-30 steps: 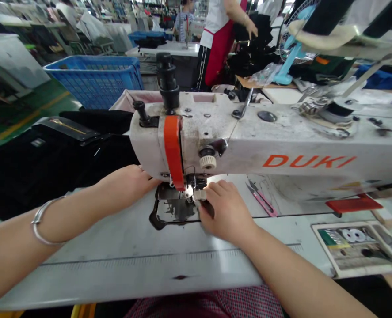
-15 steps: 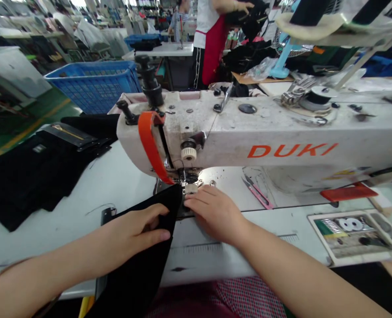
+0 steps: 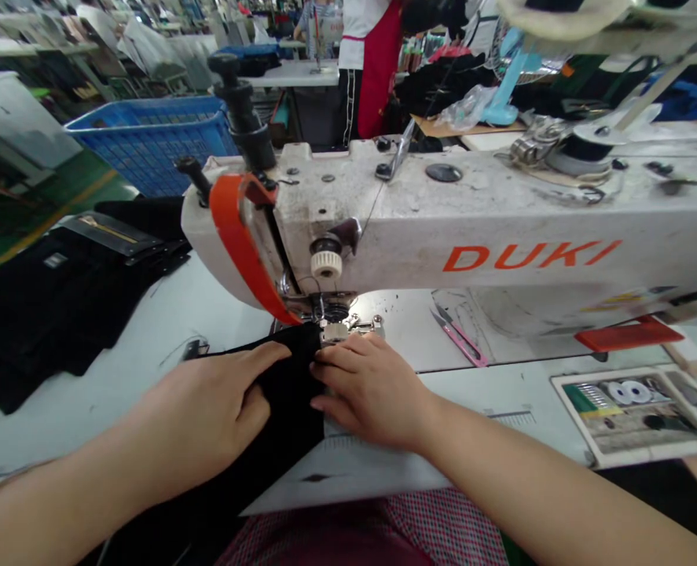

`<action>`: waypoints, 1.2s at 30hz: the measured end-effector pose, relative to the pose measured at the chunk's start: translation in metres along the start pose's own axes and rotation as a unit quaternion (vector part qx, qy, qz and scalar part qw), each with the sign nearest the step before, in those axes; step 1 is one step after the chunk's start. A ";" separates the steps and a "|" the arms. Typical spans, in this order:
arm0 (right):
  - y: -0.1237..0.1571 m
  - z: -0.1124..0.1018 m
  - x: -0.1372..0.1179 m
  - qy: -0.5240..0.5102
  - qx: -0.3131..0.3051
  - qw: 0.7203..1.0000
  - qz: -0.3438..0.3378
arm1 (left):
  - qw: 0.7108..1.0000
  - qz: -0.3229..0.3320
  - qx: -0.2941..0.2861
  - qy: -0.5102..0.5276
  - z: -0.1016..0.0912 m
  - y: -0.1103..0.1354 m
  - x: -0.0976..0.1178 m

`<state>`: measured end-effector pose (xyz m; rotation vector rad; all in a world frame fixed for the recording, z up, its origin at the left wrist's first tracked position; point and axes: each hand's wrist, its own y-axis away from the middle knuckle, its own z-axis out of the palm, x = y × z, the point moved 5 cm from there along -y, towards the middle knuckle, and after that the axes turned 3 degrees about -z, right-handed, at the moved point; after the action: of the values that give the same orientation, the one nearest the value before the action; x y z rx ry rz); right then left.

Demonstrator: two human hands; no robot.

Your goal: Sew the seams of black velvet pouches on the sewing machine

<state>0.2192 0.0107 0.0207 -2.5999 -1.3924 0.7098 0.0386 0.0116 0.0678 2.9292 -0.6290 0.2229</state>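
Note:
A piece of black fabric (image 3: 286,417) lies at the front of the sewing machine (image 3: 395,228), its far end close to the presser foot (image 3: 335,333). My left hand (image 3: 224,405) grips the fabric from the left, the index finger laid along its top and the other fingers mostly hidden. On the right edge of the cloth, just in front of the foot, my right hand (image 3: 372,389) has its fingertips closed on the fabric. The needle tip is hard to make out behind the fingers and the orange guard (image 3: 245,244).
Pink thread snips (image 3: 459,336) lie under the machine arm. A tray (image 3: 648,417) with bobbins is set at the right. Folded black garments (image 3: 71,291) cover the table's left side. Behind stand a blue basket (image 3: 153,141) and a person in a red apron (image 3: 379,71).
The fabric has swung round to lie straighter against the foot. My right fingertips have come onto its edge; my left hand has shifted slightly left. The view has tilted down a little.

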 end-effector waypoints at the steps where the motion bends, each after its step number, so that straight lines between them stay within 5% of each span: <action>1: 0.000 0.000 -0.001 0.004 -0.002 1.000 0.002 | 0.999 0.002 -0.009 -0.036 0.001 -0.002 0.002; 5: 0.001 0.000 -0.004 0.025 -0.008 1.000 0.001 | 0.991 0.084 -0.021 -0.105 0.000 -0.009 0.014; 10: 0.000 -0.001 -0.006 0.031 -0.009 0.999 0.013 | 0.992 0.114 0.038 -0.032 -0.003 -0.021 0.009; 14: 0.000 -0.001 -0.007 0.033 -0.008 0.999 0.019 | 0.991 0.132 -0.005 0.010 0.012 -0.023 0.003; 17: -0.001 -0.001 -0.008 0.038 -0.015 0.999 0.022 | 0.993 0.108 -0.030 0.033 0.021 -0.024 0.003; 23: -0.002 0.001 -0.009 0.022 -0.019 0.999 0.024 | 0.995 0.092 0.014 0.048 0.024 -0.033 0.004; 29: 0.000 0.004 -0.013 0.022 -0.009 0.999 0.033 | 0.998 -0.002 0.053 0.039 0.019 -0.040 -0.022; 36: -0.002 0.002 -0.013 0.025 -0.012 0.998 0.057 | 0.996 0.088 0.025 0.014 0.029 -0.032 -0.005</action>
<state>0.2111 0.0013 0.0237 -2.7141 -1.2559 0.6406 0.0511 0.0376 0.0356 2.9117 -0.8918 0.3017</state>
